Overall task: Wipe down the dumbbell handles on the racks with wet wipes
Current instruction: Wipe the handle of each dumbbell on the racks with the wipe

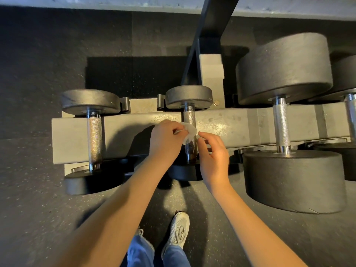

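Left hand [167, 140] and right hand [213, 157] pinch the wet wipe [189, 132] against the dumbbell handle [189, 116].

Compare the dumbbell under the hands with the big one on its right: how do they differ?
The middle dumbbell has small, thin heads; the large dumbbell has far thicker, wider ones. The middle dumbbell's handle has a wet wipe on it, pinched by left hand and right hand; the large dumbbell's is bare. Both lie across the rack, handles knurled metal.
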A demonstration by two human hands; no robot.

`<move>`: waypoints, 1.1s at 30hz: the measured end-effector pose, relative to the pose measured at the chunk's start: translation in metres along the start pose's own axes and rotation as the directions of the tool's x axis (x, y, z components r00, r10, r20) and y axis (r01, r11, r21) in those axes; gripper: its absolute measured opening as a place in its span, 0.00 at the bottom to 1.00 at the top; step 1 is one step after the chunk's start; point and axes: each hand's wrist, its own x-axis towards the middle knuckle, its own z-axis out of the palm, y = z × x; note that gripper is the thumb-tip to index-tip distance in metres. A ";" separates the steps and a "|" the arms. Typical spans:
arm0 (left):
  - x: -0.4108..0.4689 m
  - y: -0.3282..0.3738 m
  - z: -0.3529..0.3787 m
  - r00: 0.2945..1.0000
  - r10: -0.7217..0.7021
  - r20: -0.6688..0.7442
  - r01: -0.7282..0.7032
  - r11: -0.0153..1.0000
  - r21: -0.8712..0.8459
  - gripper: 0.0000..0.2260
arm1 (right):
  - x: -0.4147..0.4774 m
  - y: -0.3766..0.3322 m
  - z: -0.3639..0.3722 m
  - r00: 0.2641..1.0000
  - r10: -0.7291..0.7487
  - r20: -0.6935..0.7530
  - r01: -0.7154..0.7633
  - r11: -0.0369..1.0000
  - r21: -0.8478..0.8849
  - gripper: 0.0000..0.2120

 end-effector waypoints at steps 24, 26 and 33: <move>0.031 0.026 -0.028 0.944 0.330 -0.009 -0.306 0.885 0.351 0.20 | 0.038 -0.009 -0.006 0.989 -0.007 0.149 0.003 1.000 0.023 0.07; 0.032 0.027 -0.030 0.945 0.328 -0.005 -0.305 0.883 0.356 0.20 | 0.044 -0.010 -0.004 0.989 0.008 0.148 -0.007 1.000 -0.003 0.08; 0.032 0.025 -0.032 0.944 0.328 0.027 -0.312 0.867 0.388 0.20 | 0.057 -0.018 0.009 1.000 -0.027 0.001 0.027 1.000 0.000 0.03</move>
